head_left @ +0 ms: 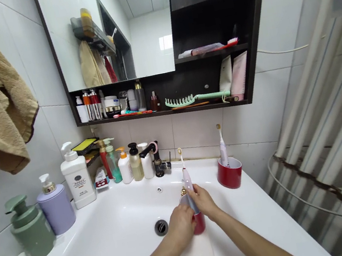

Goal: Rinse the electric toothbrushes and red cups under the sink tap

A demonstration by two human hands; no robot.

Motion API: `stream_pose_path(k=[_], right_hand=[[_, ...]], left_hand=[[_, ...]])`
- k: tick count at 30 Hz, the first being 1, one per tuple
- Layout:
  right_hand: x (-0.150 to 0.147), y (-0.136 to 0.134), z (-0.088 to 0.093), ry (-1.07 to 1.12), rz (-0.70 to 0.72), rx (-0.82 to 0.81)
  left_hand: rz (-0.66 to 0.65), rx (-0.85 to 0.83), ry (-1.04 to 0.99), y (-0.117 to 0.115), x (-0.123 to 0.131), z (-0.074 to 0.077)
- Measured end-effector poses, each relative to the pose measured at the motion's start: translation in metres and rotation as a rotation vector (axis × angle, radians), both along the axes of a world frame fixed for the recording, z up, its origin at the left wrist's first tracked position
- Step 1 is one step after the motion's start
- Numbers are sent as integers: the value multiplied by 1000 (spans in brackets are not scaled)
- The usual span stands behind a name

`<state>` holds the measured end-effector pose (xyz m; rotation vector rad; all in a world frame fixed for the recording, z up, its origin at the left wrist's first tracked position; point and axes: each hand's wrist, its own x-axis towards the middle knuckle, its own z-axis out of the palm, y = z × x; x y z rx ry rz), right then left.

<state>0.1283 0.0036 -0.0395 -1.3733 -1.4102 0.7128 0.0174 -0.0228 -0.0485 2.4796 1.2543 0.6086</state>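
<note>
A pale pink electric toothbrush (187, 179) stands upright, its head up, with my right hand (204, 201) closed round the lower handle. Just below it is a red cup (199, 225) with a light inside. My left hand (182, 224) grips this cup at its left side and rim; some of its fingertips are hidden. The cup is over the near right part of the white sink (112, 244). Under it shows a flat whitish piece (198, 253) that I cannot name. Whether the toothbrush touches the cup is hard to see.
A second red cup (230, 175) holds another electric toothbrush (223, 149) on the right ledge. Behind the sink stands a black faucet (156, 159), beside several pump bottles (125, 167). A mirror cabinet (162, 114) overhangs the back. Pipes (315, 120) run along the right.
</note>
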Motion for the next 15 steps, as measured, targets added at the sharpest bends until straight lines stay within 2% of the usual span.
stream_pose_path(k=[2,5,11,15], right_hand=[[1,0,-8,-51,-7,-13],[7,3,-8,-112,-20,-21],[33,25,20,-169,-114,-24],[53,40,36,-163,-250,-32]], left_hand=[[28,7,79,3,1,0],[46,34,91,10,5,5],[8,171,90,33,33,33],[31,224,101,57,58,51]])
